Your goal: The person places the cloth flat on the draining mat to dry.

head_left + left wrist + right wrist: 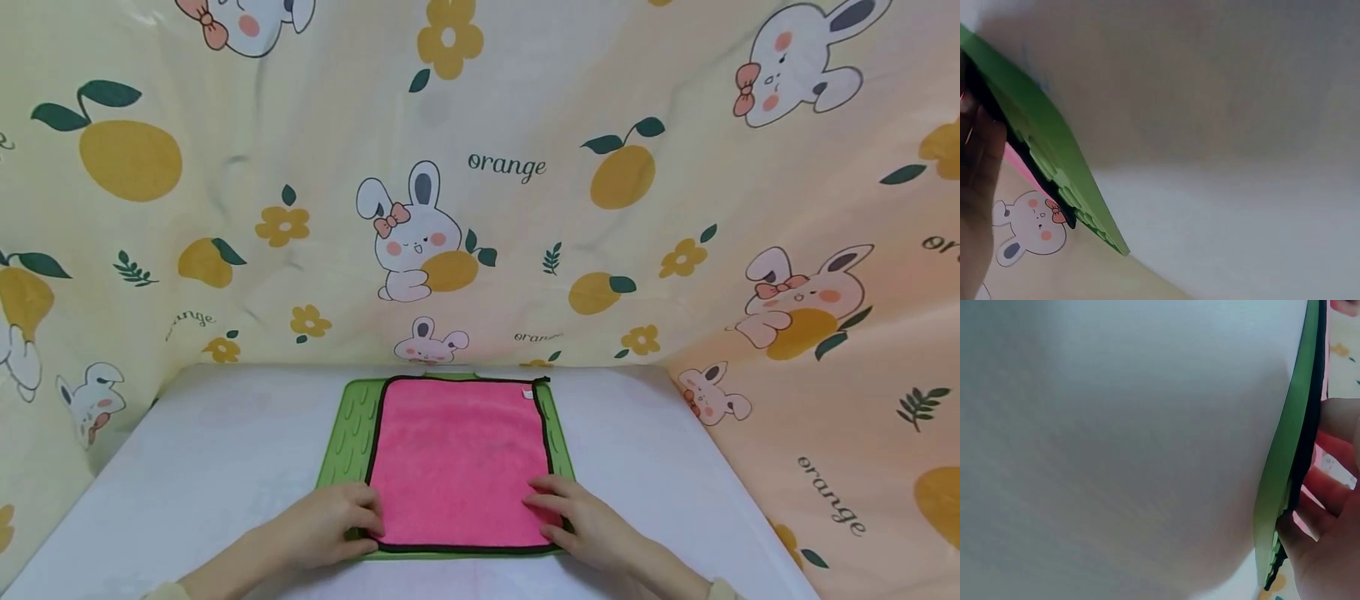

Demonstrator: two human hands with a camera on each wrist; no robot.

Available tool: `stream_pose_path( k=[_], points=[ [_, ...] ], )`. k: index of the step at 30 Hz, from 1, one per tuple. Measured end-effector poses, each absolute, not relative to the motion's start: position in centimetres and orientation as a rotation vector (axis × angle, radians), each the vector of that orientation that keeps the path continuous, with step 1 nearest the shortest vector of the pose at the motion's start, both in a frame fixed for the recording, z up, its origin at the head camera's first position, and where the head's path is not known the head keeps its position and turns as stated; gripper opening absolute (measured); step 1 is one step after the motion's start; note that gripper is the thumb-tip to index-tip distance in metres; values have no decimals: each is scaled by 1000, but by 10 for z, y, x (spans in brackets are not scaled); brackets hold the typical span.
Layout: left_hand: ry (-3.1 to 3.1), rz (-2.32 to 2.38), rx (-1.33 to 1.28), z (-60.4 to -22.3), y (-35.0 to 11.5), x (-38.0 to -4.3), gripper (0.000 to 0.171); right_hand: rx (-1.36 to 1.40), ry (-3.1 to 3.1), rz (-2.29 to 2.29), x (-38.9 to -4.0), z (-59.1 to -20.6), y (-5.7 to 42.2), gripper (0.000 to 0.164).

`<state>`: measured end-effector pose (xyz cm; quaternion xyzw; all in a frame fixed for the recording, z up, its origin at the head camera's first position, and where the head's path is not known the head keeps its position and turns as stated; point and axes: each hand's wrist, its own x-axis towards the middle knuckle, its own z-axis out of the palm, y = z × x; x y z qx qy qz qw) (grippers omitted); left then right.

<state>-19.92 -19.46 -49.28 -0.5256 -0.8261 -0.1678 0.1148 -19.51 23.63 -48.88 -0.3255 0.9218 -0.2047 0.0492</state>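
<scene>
A pink cloth (457,458) with black edging and a small white tag lies spread flat over a green textured mat (352,429). Strips of the mat show along the cloth's sides and near edge. At the near left corner, my left hand (337,521) touches the cloth's border with bent fingers. Opposite it, my right hand (588,521) rests spread fingertips on the pink surface by the near right corner, thumb lower down. Seen from the right wrist, fingers (1329,487) touch the black border (1310,437) above the mat's green edge. The left wrist view cuts off most of that hand.
The mat lies on a white-covered table (225,433). A cloth curtain (525,250) printed with rabbits, oranges and flowers rises behind the table and along both sides. White table surface extends left and right of the mat.
</scene>
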Motion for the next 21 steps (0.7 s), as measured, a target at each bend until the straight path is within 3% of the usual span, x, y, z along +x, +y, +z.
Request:
stream_pose_path(
  k=[10, 16, 21],
  points=[
    [-2333, -442, -1581, -496, -195, -195, 12, -902, 2747, -658, -192, -491, 236, 41],
    [-2355, -507, -1584, -496, -200, -192, 2, -892, 2743, -660, -190, -490, 237, 41],
    [-2369, -601, -1582, -494, -202, -190, 7, -891, 2742, -674, -188, -487, 239, 41]
  ],
)
